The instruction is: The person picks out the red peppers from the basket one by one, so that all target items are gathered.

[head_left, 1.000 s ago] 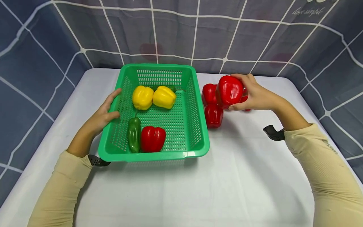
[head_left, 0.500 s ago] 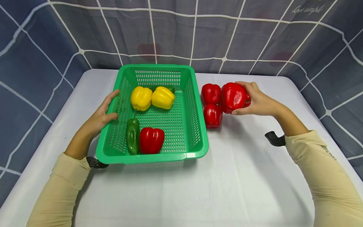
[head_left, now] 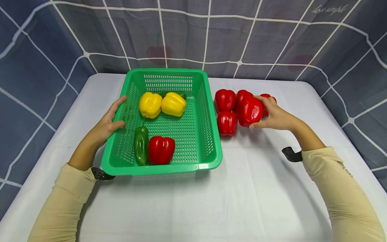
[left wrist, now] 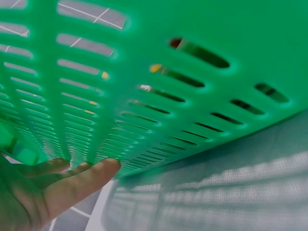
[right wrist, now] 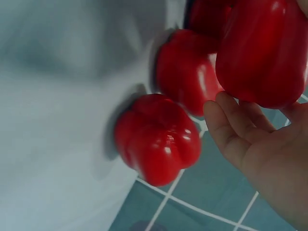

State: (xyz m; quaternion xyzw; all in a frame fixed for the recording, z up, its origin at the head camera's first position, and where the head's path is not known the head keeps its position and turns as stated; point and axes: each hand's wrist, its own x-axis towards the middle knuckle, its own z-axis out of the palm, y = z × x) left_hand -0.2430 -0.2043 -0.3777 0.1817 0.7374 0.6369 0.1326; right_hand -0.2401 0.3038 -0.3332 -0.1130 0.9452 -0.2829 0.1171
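Observation:
My right hand (head_left: 272,114) grips a glossy red bell pepper (head_left: 250,111) between thumb and fingers, to the right of the basket; the right wrist view shows this held pepper (right wrist: 267,53) up close. Around it on the table are several more red bell peppers (head_left: 227,123), one partly behind the hand. My left hand (head_left: 105,124) rests at the left rim of the green basket (head_left: 211,164), thumb and fingers spread, straight fingers along its side in the left wrist view. Inside lie two yellow peppers (head_left: 173,104), a red bell pepper (head_left: 161,150) and green peppers (head_left: 141,145), one mostly hidden.
A white cloth (head_left: 257,195) covers the table. A dark checked curtain (head_left: 187,37) with white lines rises along the back and both sides, close behind the basket and peppers. Black wrist mounts (head_left: 291,154) sit at both cuffs.
My right hand has carried its red bell pepper slightly right and toward me, exposing a pepper behind it. The left hand stays at the basket rim, and the view shifts slightly.

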